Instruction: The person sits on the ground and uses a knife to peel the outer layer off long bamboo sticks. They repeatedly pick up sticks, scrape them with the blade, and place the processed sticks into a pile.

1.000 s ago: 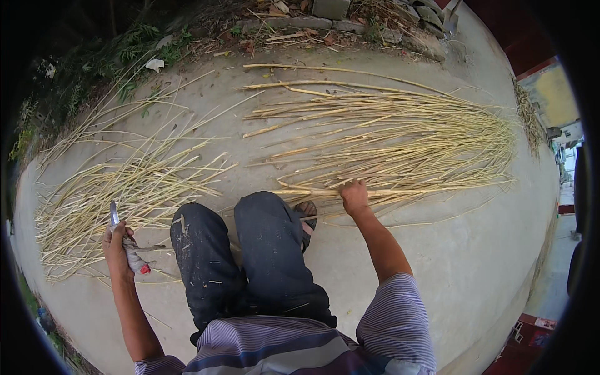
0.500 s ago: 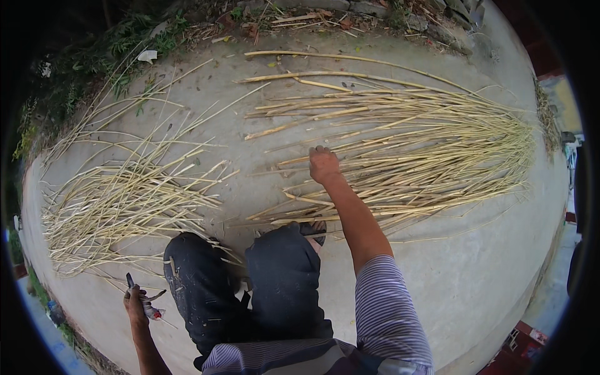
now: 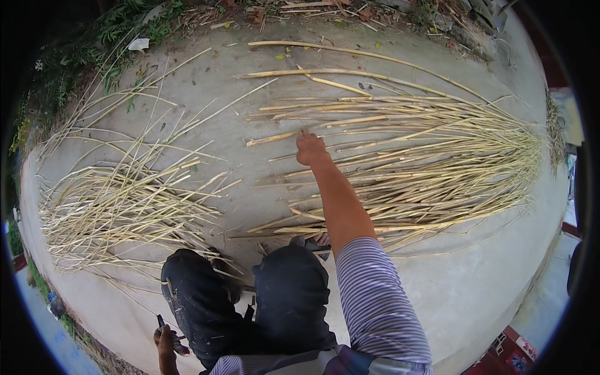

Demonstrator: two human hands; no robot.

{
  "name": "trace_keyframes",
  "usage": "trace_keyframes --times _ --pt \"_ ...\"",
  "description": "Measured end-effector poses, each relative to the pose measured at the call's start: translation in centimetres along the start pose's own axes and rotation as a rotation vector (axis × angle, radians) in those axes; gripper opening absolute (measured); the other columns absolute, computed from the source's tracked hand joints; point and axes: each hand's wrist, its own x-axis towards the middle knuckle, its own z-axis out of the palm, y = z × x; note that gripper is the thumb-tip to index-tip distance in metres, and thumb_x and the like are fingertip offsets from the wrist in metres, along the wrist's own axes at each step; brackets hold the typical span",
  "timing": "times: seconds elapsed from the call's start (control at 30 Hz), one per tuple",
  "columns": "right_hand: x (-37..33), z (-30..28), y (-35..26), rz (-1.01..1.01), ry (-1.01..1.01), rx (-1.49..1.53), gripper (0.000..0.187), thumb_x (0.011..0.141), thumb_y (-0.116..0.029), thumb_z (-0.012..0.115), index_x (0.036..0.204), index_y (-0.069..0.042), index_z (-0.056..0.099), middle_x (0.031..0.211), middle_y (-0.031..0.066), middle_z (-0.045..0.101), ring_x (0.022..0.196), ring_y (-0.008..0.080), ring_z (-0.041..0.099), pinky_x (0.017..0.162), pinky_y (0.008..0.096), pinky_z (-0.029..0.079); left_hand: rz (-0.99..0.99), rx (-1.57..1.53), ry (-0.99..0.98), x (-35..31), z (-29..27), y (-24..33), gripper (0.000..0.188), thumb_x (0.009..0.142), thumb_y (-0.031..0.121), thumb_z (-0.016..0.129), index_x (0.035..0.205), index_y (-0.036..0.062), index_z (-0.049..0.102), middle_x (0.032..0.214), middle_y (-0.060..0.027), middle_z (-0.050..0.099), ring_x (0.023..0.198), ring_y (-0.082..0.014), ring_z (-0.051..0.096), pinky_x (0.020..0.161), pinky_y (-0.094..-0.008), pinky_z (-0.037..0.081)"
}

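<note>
My right hand reaches out over the left ends of a wide spread of long, dry, yellow-brown stalks. Its fingertips are at one thicker stalk in the upper part of the spread; motion blurs them, so their grip does not show. Low at the left, beside my left knee, my left hand is closed on a small hand tool with a narrow dark end. A pale and red part shows at its other side; its exact kind is unclear.
A tangled heap of thinner, paler stalks lies at the left on the concrete ground. Green plants and dry litter border the far edge, with a white scrap near them. My bent knees are at the near middle.
My right hand has moved farther out and slightly left, to the thicker stalk. The left hand has dropped lower and closer to my knee, still holding the tool. The view has shifted slightly.
</note>
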Motion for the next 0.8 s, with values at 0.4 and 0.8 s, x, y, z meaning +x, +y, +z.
trace_keyframes --times 0.4,0.8 --pt "-1.7 3.8 0.2 0.093 0.17 -0.175 0.018 0.077 -0.019 0.065 0.093 -0.014 0.07 0.107 0.0082 0.062 0.103 0.0269 0.054 0.091 0.0429 0.036 0.176 0.015 -0.098 -0.4 2.3 3.9 0.025 0.09 0.028 0.063 0.083 0.0074 0.051 0.066 -0.006 0.059 0.053 -0.0135 0.054 0.05 -0.0286 0.046" --pt "-14.1 -13.0 1.7 -0.48 0.298 -0.003 0.031 0.079 -0.038 0.069 0.086 -0.01 0.058 0.084 0.0101 0.062 0.088 0.0289 0.059 0.078 0.0396 0.042 0.32 -0.01 -0.171 3.6 4.3 4.2 0.021 0.091 0.026 0.063 0.082 0.0101 0.052 0.065 -0.0045 0.058 0.053 -0.0111 0.051 0.051 -0.0266 0.043"
